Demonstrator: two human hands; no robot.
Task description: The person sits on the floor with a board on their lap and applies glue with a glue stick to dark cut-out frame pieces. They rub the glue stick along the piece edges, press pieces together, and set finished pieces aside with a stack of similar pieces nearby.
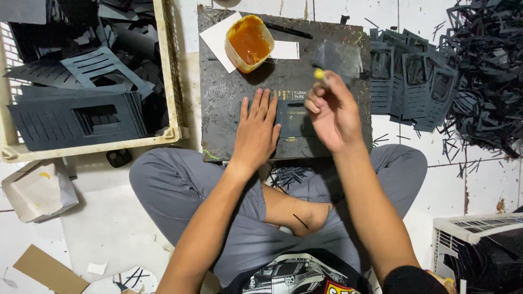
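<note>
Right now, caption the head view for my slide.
Left hand flat on dark card; right hand holds yellow-tipped tool.

The white floor (109, 228) carries a dark work board (229, 103), a cream crate (171, 81), stacked dark cutouts (414, 81), black offcut strips (485, 65) and what looks like crumpled paper (38, 190).

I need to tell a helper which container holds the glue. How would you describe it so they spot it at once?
Find the dark square work board on the floor ahead of the seated person. At its far edge, on a white paper sheet, stands a small yellowish plastic cup of amber liquid, the only open container on the board.
</note>
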